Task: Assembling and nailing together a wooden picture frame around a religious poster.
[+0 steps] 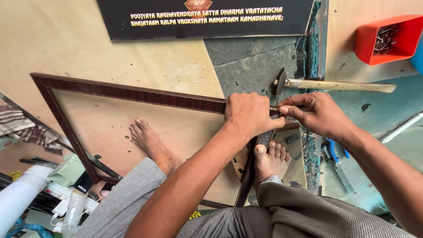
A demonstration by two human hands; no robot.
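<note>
A dark brown picture frame [132,93] lies flat on the wooden floor, with my bare feet inside and on it. My left hand [248,113] clamps down over its top right corner. My right hand [317,114] pinches the same corner from the right, thumb and fingers pressed on the moulding. My right foot [269,159] rests against the frame's right side rail [246,180]. A hammer [335,85] with a wooden handle lies just above my hands, untouched.
A red bin of nails [387,39] sits at the top right. A black board with yellow lettering [207,17] lies at the top. Blue-handled pliers [331,150] lie right of my foot. A white pipe [17,196] and clutter fill the lower left.
</note>
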